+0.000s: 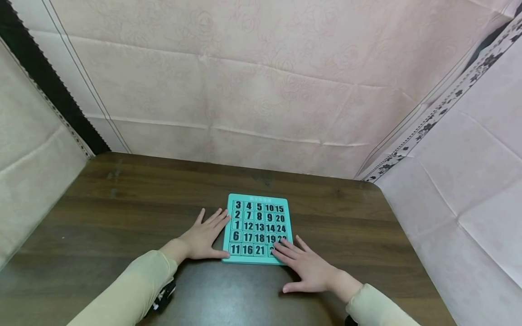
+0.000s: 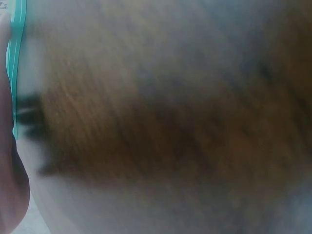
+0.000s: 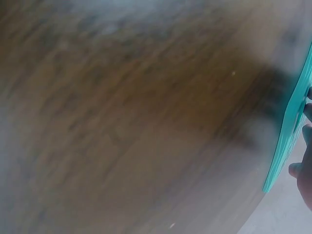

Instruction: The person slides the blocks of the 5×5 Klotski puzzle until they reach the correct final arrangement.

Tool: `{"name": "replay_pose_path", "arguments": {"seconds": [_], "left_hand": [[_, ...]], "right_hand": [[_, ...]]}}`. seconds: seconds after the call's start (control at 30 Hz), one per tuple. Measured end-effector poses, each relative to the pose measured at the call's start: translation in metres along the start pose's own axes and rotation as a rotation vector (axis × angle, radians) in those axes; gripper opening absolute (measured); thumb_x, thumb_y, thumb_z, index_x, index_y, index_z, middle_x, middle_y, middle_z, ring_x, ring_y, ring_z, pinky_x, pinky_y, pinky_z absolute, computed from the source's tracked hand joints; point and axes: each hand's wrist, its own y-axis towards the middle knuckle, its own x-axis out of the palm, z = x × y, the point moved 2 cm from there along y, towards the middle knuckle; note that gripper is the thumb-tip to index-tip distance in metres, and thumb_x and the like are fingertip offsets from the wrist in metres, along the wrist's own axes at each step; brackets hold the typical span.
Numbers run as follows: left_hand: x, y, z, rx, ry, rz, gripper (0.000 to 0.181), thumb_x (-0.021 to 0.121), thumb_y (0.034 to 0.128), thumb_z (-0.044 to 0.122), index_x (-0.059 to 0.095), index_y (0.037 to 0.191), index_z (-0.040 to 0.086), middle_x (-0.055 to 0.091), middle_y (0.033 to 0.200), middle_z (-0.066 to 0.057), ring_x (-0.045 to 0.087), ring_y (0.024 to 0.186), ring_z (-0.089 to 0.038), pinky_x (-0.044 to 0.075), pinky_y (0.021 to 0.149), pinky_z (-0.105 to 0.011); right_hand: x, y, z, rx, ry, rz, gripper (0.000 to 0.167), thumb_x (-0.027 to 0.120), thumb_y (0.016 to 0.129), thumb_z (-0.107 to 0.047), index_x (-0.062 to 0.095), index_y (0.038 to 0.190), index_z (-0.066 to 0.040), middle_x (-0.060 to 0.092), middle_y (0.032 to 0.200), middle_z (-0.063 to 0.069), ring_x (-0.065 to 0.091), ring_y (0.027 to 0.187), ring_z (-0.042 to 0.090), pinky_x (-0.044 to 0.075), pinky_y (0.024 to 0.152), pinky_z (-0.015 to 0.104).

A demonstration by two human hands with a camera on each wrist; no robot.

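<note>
A turquoise number slide puzzle point(image 1: 259, 226) lies flat on the brown wooden table point(image 1: 134, 199), its tiles showing black numerals. Along its left edge rests the left hand point(image 1: 204, 237), fingers spread and straight, with the thumb by the lower left corner. The right hand point(image 1: 311, 267) reaches over the lower right corner; its extended fingers touch the tiles there and cover some numerals. Only the puzzle's side point(image 2: 15, 58) and part of the hand show in the left wrist view. In the right wrist view, the puzzle's edge point(image 3: 290, 117) appears at the far right beside the fingertips.
Pale patterned cloth point(image 1: 253, 90) hangs behind the table's far edge. More cloth stands on the left point(image 1: 36, 158) and on the right point(image 1: 469, 181), the right one bordered with a dark floral strip. A black device sits at the left wrist point(image 1: 165, 294).
</note>
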Motion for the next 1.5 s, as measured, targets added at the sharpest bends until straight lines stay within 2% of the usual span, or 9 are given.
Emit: {"name": "replay_pose_path", "arguments": {"seconds": [0.23, 0.37, 0.57, 0.87, 1.5], "left_hand": [[-0.001, 0.000, 0.000, -0.003, -0.002, -0.001, 0.101, 0.053, 0.0780, 0.071, 0.022, 0.149, 0.006, 0.016, 0.157, -0.012, 0.013, 0.145, -0.031, 0.002, 0.111, -0.064], [0.000, 0.000, 0.000, -0.003, 0.004, -0.002, 0.101, 0.053, 0.0781, 0.071, 0.022, 0.149, 0.006, 0.016, 0.157, -0.012, 0.013, 0.145, -0.031, 0.002, 0.111, -0.064], [0.000, 0.000, 0.000, -0.007, 0.009, -0.003, 0.102, 0.052, 0.0778, 0.072, 0.022, 0.149, 0.006, 0.016, 0.157, -0.012, 0.013, 0.145, -0.031, 0.002, 0.111, -0.064], [0.002, 0.001, -0.001, -0.005, 0.010, -0.003, 0.103, 0.051, 0.0771, 0.074, 0.022, 0.149, 0.007, 0.016, 0.157, -0.011, 0.013, 0.146, -0.030, 0.003, 0.111, -0.064], [0.001, 0.001, -0.001, -0.008, -0.006, 0.001, 0.102, 0.052, 0.0772, 0.072, 0.022, 0.149, 0.006, 0.016, 0.157, -0.011, 0.012, 0.146, -0.031, 0.002, 0.111, -0.063]], "right_hand": [[0.000, 0.006, -0.003, 0.004, -0.011, -0.025, 0.085, 0.048, 0.085, -0.064, 0.022, 0.150, -0.015, 0.021, 0.157, 0.003, 0.017, 0.145, 0.025, 0.014, 0.113, 0.057], [-0.003, 0.006, -0.001, 0.009, 0.027, -0.010, 0.084, 0.052, 0.086, -0.059, 0.023, 0.150, -0.014, 0.022, 0.157, 0.004, 0.017, 0.145, 0.027, 0.013, 0.112, 0.058], [-0.009, 0.002, 0.012, 0.078, 0.068, 0.041, 0.083, 0.057, 0.085, -0.052, 0.024, 0.150, -0.012, 0.023, 0.156, 0.007, 0.018, 0.144, 0.030, 0.011, 0.112, 0.060], [-0.002, -0.001, 0.029, 0.156, 0.062, -0.008, 0.083, 0.049, 0.087, -0.061, 0.022, 0.150, -0.016, 0.019, 0.157, 0.001, 0.013, 0.146, 0.023, 0.008, 0.114, 0.057], [0.003, -0.013, 0.015, 0.088, 0.058, 0.013, 0.084, 0.052, 0.085, -0.059, 0.024, 0.149, -0.012, 0.022, 0.156, 0.004, 0.018, 0.145, 0.027, 0.010, 0.112, 0.058]]}}
